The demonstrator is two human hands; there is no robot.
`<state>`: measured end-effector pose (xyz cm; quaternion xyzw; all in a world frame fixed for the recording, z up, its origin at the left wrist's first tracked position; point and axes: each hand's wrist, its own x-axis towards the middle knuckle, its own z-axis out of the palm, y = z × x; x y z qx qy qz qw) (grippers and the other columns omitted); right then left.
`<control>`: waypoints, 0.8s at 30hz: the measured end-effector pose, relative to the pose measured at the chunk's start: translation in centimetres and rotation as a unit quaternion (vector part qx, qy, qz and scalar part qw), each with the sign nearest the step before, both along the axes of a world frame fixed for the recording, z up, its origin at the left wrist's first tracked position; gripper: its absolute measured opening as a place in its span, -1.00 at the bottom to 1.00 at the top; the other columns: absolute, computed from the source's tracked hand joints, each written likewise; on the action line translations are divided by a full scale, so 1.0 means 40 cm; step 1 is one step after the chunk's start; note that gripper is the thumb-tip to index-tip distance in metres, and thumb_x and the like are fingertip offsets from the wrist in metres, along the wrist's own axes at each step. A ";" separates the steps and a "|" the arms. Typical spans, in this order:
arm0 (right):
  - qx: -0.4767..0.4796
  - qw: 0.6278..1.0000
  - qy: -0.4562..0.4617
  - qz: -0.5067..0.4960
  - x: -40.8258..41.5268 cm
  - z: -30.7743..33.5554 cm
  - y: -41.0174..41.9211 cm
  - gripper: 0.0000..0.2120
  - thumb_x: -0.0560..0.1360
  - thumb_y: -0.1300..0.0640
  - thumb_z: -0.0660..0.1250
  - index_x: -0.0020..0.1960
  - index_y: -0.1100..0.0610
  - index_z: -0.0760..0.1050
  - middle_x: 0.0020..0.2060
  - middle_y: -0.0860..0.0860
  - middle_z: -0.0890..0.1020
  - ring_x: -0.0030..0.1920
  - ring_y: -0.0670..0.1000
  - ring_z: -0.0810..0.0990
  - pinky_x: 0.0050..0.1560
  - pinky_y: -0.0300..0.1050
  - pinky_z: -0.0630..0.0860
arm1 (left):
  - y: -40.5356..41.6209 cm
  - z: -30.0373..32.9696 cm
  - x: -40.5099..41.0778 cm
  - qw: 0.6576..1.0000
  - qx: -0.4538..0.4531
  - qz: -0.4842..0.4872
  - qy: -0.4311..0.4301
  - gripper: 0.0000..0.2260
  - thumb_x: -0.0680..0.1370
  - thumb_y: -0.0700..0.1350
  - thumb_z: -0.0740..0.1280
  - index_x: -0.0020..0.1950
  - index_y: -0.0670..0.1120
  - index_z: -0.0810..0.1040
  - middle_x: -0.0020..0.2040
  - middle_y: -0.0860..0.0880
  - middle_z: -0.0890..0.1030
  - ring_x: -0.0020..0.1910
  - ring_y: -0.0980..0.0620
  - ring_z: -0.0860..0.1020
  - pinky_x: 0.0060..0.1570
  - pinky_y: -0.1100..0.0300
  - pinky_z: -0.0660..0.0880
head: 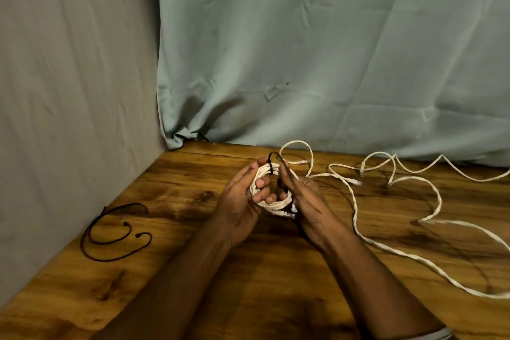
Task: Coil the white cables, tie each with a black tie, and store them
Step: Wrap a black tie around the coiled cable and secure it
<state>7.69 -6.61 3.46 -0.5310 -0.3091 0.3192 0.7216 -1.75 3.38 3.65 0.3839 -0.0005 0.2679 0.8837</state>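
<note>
Frame centre: left hand (242, 196) grips coiled white cable (271, 203) w/ curled fingers; right hand (303, 199) pinches thin black tie (273, 163) looped over coil. Loose white cables (397, 190) sprawl right on wooden tabletop (193, 270).

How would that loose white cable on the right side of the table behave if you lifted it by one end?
The loose white cable would probably hang limp and trail, since it lies in soft wandering loops. It looks thin, so likely light. Its curves cross another white cable, so it may snag or drag that along.
</note>
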 end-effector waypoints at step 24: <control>0.039 0.803 -0.541 -0.245 0.009 0.006 -0.030 -0.93 0.57 0.13 0.48 0.04 0.06 0.70 -0.05 -0.10 0.68 -0.04 -0.08 0.66 -0.13 0.06 0.61 | 0.006 -0.017 -0.012 0.959 0.228 0.139 0.092 -0.83 0.65 -0.19 0.27 -0.14 -0.06 0.41 -0.40 -0.01 0.40 -0.52 0.15 0.26 -0.48 0.27 0.26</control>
